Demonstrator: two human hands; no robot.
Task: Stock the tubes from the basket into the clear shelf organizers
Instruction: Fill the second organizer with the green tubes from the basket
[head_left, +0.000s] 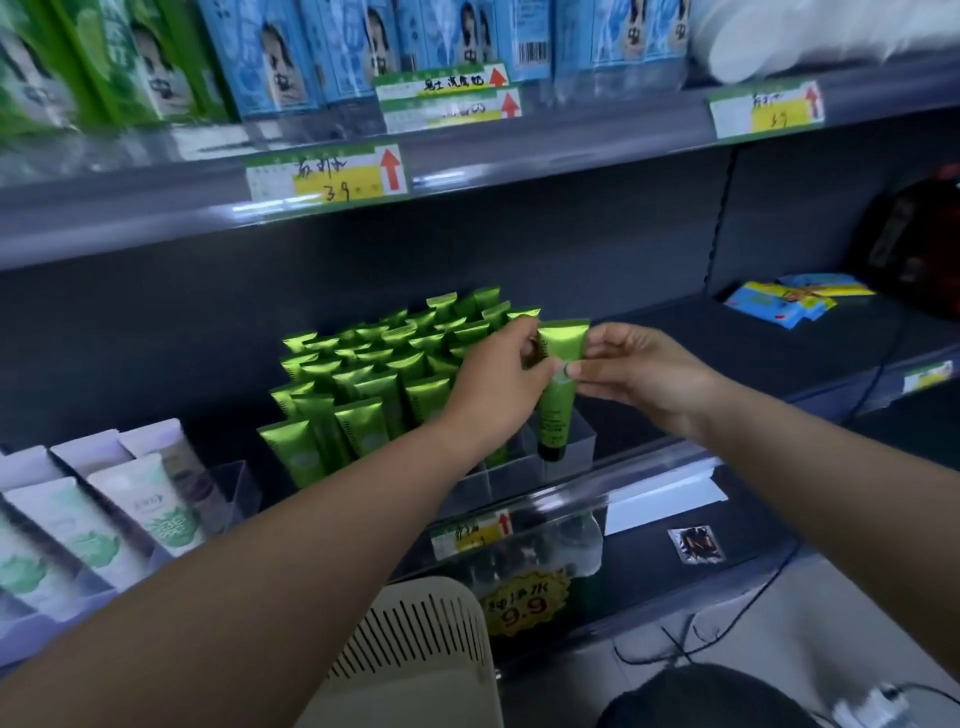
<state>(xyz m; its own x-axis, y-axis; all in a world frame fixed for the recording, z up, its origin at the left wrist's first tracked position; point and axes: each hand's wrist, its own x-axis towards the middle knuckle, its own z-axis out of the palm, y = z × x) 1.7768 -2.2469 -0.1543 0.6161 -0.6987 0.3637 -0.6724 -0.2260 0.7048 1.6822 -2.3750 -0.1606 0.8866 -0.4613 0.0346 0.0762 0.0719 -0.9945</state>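
On the middle level of the dark shelf (727, 332), a big group of green tubes (374, 374) is standing cap-down inside the clear organizer (576, 447). They are more than twenty, but they are sitting too close together for an exact count. Above them, the upper shelf (519, 171) is carrying green boxes at the left and blue boxes in the middle, and four price tags (327, 174) with red arrows are hanging along its front. One cream basket (415, 639) with slots is showing at the bottom, under the arms. At the far left, at least five white tubes (130, 499) are leaning in another clear holder. At the right, a few blue packets (784, 301) are lying flat on the shelf.

Two hands are meeting on one green tube (558, 395). The left hand (498, 384) is pinching its upper part, and the right hand (639, 374) is pinching its middle between thumb and finger. This tube is standing nearly upright, and its dark cap is sitting low in the front right compartment of the organizer.
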